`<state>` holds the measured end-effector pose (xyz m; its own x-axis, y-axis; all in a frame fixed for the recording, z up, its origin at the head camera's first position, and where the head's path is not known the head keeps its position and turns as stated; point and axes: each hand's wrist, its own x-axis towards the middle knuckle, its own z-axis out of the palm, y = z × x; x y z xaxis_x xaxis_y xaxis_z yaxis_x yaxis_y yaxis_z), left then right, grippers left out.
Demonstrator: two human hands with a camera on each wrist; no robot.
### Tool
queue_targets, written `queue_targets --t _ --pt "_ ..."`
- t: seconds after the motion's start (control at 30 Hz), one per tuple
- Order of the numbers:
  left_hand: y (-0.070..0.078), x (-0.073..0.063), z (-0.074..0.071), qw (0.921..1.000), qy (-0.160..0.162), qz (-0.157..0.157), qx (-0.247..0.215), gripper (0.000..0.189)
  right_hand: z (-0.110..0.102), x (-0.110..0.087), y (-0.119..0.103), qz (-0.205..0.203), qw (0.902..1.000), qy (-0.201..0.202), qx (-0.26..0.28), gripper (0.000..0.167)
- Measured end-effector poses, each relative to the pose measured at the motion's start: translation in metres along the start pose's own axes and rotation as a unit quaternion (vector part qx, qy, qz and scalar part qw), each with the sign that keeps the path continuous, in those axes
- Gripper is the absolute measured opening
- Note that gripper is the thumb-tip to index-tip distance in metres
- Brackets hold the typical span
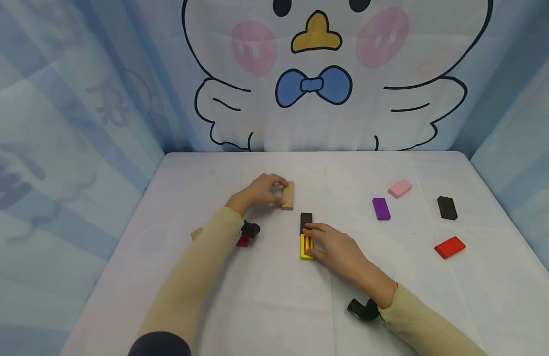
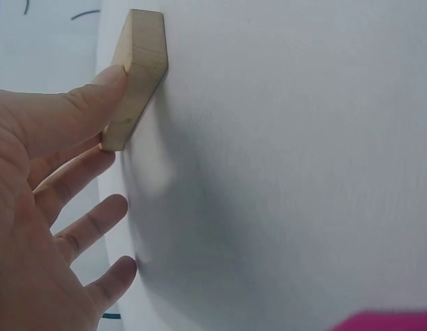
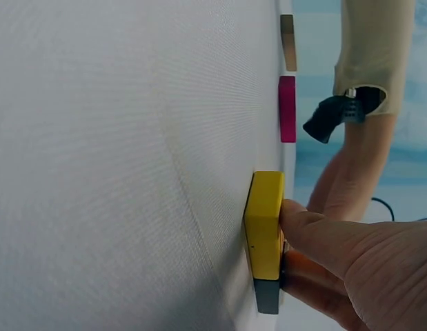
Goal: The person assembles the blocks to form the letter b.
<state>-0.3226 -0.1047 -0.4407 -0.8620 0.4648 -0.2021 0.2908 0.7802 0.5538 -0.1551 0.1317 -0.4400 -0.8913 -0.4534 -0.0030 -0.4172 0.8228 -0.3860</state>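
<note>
My left hand (image 1: pixel 266 190) pinches a plain wooden block (image 1: pixel 288 196) by its ends, thumb on the near end and index finger at the far one. In the left wrist view the other fingers of that hand are spread beside the block. My right hand (image 1: pixel 338 248) has thumb and index finger on a yellow block (image 3: pixel 263 224) with red stripes on its top. This block lies end to end with a dark brown block (image 1: pixel 306 220), and the index fingertip reaches the seam between them. The right fingers cover part of both blocks.
To the right lie a purple block (image 1: pixel 381 209), a pink block (image 1: pixel 400 188), a black block (image 1: pixel 447 207) and a red block (image 1: pixel 450 247). A magenta block (image 3: pixel 287 109) and another wooden block (image 3: pixel 288 43) lie at the left, partly hidden by my left sleeve in the head view.
</note>
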Motion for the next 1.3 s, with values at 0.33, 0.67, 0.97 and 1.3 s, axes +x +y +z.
queue_targets --t 0.33,0.67,0.97,1.3 --pt "0.017 0.006 0.013 0.9997 0.009 0.008 0.019 0.057 0.001 0.000 0.000 -0.001 1.0000 0.000 -0.004 0.054" --pt "0.029 0.012 0.020 0.9979 0.011 0.034 0.054 0.058 0.004 -0.001 0.003 -0.015 0.9998 0.014 -0.003 0.053" --pt "0.037 0.013 0.026 0.9971 0.007 0.037 0.066 0.058 0.004 -0.001 0.003 -0.015 0.9998 0.010 -0.004 0.054" --pt "0.043 0.012 0.028 0.9937 0.003 0.051 0.100 0.059 0.002 -0.001 0.002 -0.014 0.9998 0.012 -0.009 0.053"
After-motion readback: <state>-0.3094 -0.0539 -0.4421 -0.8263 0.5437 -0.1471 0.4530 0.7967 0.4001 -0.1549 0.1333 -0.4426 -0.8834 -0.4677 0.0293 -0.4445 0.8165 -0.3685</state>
